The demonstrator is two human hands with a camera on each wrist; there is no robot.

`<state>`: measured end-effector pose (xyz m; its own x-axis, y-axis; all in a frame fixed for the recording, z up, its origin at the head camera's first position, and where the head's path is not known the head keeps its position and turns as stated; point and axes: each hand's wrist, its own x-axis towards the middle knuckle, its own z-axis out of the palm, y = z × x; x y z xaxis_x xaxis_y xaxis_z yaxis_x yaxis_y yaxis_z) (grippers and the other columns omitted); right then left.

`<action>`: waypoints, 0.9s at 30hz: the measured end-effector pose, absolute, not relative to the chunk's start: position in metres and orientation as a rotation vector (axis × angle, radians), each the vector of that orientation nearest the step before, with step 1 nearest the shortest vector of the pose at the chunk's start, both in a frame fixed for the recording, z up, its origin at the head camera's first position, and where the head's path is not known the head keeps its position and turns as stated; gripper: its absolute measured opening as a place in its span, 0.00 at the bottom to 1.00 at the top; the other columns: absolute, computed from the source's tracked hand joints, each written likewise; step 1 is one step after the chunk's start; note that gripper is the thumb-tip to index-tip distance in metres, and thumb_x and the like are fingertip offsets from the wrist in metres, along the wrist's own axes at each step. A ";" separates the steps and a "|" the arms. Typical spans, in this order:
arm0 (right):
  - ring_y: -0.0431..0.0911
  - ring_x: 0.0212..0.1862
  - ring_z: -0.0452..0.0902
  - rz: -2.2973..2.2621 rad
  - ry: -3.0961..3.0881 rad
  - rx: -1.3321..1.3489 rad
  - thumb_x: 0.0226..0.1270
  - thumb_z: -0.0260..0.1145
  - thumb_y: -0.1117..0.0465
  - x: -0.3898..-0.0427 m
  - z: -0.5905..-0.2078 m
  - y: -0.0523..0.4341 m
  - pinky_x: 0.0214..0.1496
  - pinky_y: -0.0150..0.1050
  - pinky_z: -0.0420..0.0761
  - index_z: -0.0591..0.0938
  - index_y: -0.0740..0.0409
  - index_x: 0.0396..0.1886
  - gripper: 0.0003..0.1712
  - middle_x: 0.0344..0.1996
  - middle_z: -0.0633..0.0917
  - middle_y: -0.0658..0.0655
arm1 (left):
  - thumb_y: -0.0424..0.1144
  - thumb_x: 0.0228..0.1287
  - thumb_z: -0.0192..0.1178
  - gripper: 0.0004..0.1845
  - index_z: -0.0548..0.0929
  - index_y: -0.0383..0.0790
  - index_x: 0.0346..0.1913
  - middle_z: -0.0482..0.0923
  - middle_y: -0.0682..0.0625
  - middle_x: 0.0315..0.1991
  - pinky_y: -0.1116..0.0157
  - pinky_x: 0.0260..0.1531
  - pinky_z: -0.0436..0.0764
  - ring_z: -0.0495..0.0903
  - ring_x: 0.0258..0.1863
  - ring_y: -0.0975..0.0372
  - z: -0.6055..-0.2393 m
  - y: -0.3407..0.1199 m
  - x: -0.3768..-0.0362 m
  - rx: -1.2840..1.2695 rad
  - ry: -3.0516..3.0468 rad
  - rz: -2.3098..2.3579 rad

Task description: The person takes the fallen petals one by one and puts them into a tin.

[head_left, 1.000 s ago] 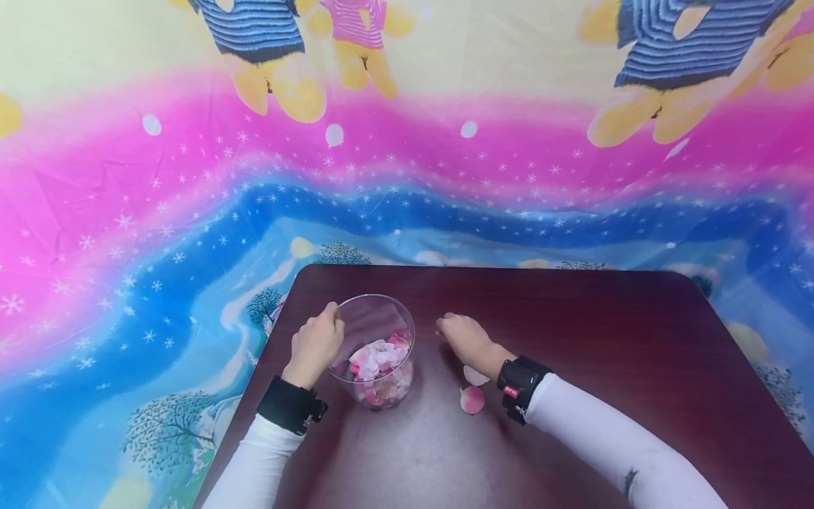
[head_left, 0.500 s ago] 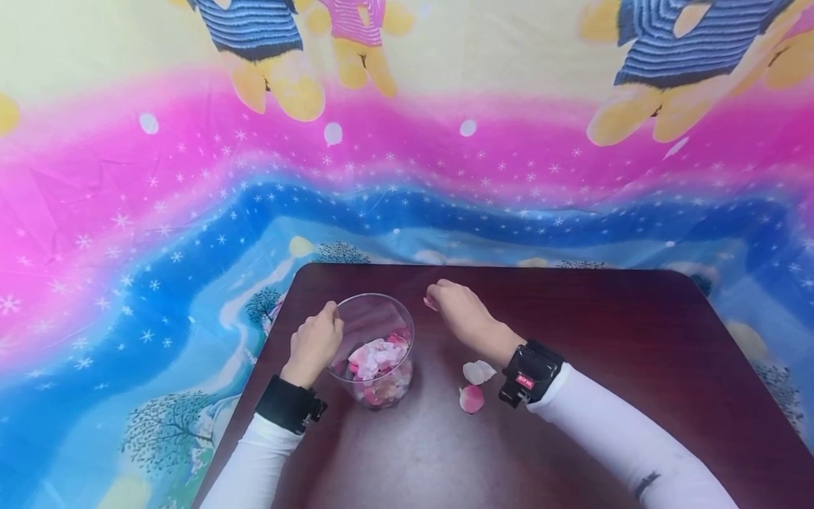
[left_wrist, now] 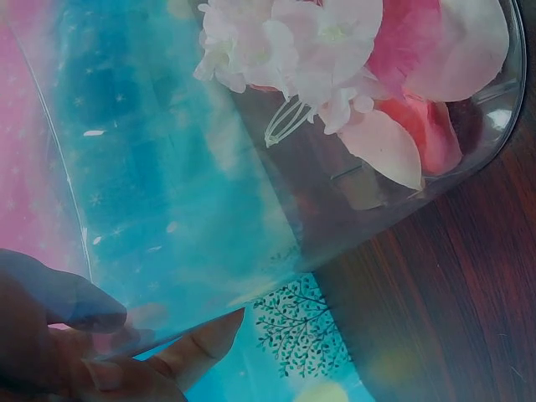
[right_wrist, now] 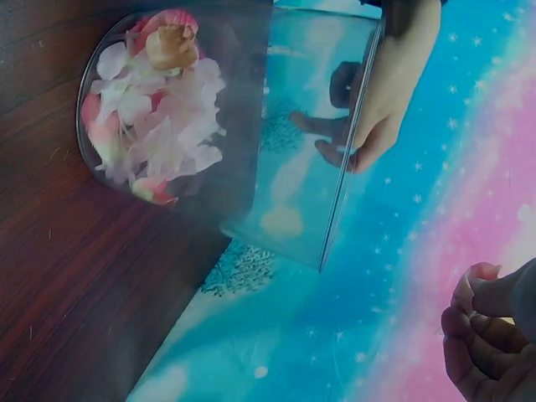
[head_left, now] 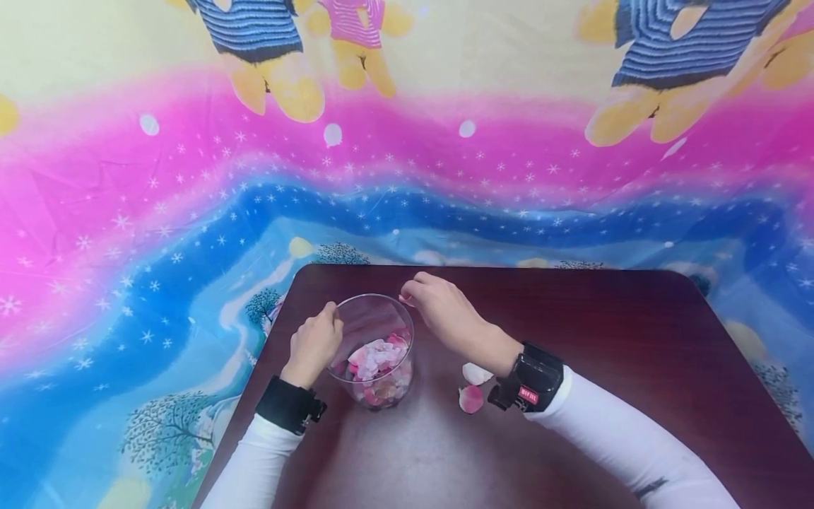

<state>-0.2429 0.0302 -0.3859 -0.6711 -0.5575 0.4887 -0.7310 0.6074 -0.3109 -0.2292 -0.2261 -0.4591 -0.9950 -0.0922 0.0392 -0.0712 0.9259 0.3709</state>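
Clear glass jar (head_left: pixel 375 350) of pink petals (head_left: pixel 376 359) upright near the surface's (head_left: pixel 572 339) left edge, mouth up, gripped at the rim by the left hand (head_left: pixel 314 343); right hand (head_left: pixel 445 314) beside the rim, pinching a petal (head_left: pixel 404 300).

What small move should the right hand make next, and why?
Probably a short shift left over the jar's mouth, then letting go. The right hand pinches a pink petal just beyond the rim of the jar, not yet over the opening. The left hand grips the jar's rim, steadying it, and petals already lie inside.
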 end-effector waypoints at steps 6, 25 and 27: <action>0.46 0.39 0.84 0.674 -2.486 1.081 0.64 0.68 0.72 -0.237 -0.383 0.019 0.45 0.39 0.83 0.86 0.56 0.38 0.08 0.33 0.83 0.53 | 0.41 0.74 0.49 0.06 0.75 0.43 0.44 0.73 0.47 0.21 0.56 0.23 0.73 0.77 0.24 0.53 -0.459 -0.226 -0.230 0.130 -3.022 -0.581; 0.58 0.84 0.39 0.283 -2.991 1.322 0.69 0.48 0.25 -0.224 -0.405 0.005 0.81 0.63 0.43 0.49 0.32 0.82 0.46 0.83 0.48 0.54 | 0.41 0.75 0.50 0.09 0.76 0.41 0.47 0.73 0.47 0.21 0.59 0.20 0.74 0.74 0.19 0.56 -0.460 -0.226 -0.229 0.124 -3.031 -0.575; 0.57 0.84 0.38 0.280 -2.976 1.331 0.68 0.48 0.25 -0.224 -0.405 0.006 0.81 0.63 0.41 0.49 0.32 0.82 0.47 0.83 0.48 0.54 | 0.42 0.75 0.50 0.09 0.76 0.41 0.47 0.73 0.47 0.21 0.59 0.20 0.74 0.74 0.19 0.56 -0.460 -0.226 -0.229 0.125 -3.031 -0.575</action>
